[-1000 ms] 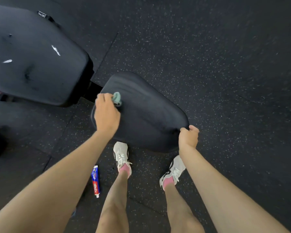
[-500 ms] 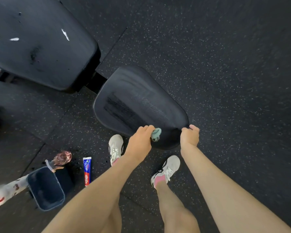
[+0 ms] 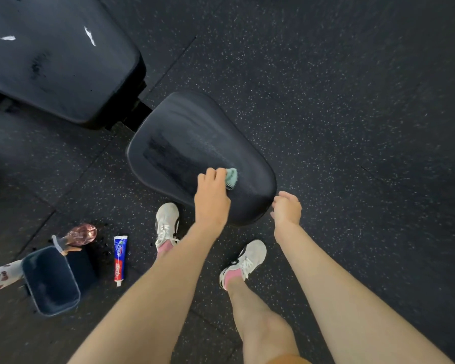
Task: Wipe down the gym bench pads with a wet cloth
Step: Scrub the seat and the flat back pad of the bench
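The left hand (image 3: 212, 199) has drawn the bunched teal cloth (image 3: 231, 177) back from the front edge of the black padded seat pad (image 3: 195, 137), and the right hand (image 3: 286, 209) has let go of the pad's corner. At far left a dark blue rectangular plastic bucket (image 3: 47, 285) stands on the floor, its inside too dark to tell the contents. Beside it lies a red, white and blue toothpaste tube (image 3: 120, 258). The left fingers curl round the cloth, which juts past the fingertips onto the pad's near right part. The right hand hangs loosely curled, holding nothing, just beside the pad.
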A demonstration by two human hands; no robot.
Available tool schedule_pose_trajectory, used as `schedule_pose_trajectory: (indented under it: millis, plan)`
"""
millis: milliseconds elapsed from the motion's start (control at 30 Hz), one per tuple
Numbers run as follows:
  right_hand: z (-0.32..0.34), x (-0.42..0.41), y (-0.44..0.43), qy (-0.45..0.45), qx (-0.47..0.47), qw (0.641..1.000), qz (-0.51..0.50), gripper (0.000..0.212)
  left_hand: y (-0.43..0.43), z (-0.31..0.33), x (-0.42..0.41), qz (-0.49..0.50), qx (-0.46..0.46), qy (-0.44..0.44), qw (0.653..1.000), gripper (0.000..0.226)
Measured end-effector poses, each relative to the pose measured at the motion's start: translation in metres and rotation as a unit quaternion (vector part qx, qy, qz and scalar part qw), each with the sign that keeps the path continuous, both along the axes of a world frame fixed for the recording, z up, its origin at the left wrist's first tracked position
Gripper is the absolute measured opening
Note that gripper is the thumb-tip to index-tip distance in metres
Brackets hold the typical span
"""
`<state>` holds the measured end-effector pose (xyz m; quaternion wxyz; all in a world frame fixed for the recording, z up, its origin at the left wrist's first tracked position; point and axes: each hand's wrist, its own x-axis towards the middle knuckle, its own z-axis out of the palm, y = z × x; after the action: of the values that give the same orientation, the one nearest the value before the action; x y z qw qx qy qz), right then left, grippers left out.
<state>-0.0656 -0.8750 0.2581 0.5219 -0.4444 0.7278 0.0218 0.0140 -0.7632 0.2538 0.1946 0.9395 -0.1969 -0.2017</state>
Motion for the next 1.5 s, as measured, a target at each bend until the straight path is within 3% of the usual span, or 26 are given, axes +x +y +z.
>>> schedule_pose_trajectory:
  millis: [233, 333, 400, 467, 567, 633, 733, 833, 1033, 1167, 1367, 1500]
  plan:
    - [-0.001, -0.005, -0.007, -0.025, 0.015, 1.0, 0.008, 0.034, -0.026, -0.005, -0.04, -0.064, 0.0, 0.033, 0.997, 0.041]
    - [0.0, -0.01, -0.011, -0.033, 0.039, 0.998, 0.038, 0.033, -0.038, -0.003, -0.052, -0.01, -0.098, 0.136, 0.986, 0.029]
    - [0.002, -0.011, -0.017, -0.039, 0.056, 0.996, 0.061, 0.03, -0.046, 0.004, -0.053, 0.123, -0.183, 0.205, 0.954, 0.024]
    - [0.008, -0.01, -0.025, -0.056, 0.061, 0.994, 0.071, 0.029, -0.054, 0.011, -0.047, 0.214, -0.21, 0.253, 0.92, 0.022]
    - [0.028, -0.003, -0.037, -0.084, 0.059, 0.993, 0.065, 0.026, -0.063, 0.023, -0.03, 0.286, -0.242, 0.348, 0.859, 0.017]
    - [0.047, 0.003, -0.044, -0.11, 0.086, 0.989, 0.044, 0.016, -0.066, 0.038, -0.017, 0.297, -0.247, 0.388, 0.837, 0.02]
    - [0.077, 0.01, -0.051, -0.159, 0.119, 0.979, 0.038, 0.009, -0.067, 0.067, -0.002, 0.251, -0.241, 0.391, 0.852, 0.026]
    - [0.106, 0.023, -0.055, -0.197, 0.114, 0.972, 0.066, 0.017, -0.07, 0.099, 0.012, 0.205, -0.229, 0.381, 0.872, 0.024]
    - [0.208, 0.069, -0.064, -0.246, 0.045, 0.963, 0.1, 0.029, -0.076, 0.198, 0.057, 0.15, -0.243, 0.338, 0.897, 0.016]
    - [0.261, 0.109, -0.059, -0.276, 0.035, 0.952, 0.127, 0.043, -0.071, 0.259, 0.098, 0.136, -0.28, 0.334, 0.89, 0.013]
    - [0.309, 0.164, -0.03, -0.28, 0.005, 0.947, 0.158, 0.037, -0.041, 0.31, 0.159, 0.111, -0.29, 0.348, 0.885, 0.01]
    - [0.32, 0.201, -0.002, -0.273, 0.014, 0.944, 0.184, 0.029, -0.014, 0.323, 0.2, 0.102, -0.291, 0.337, 0.89, 0.02]
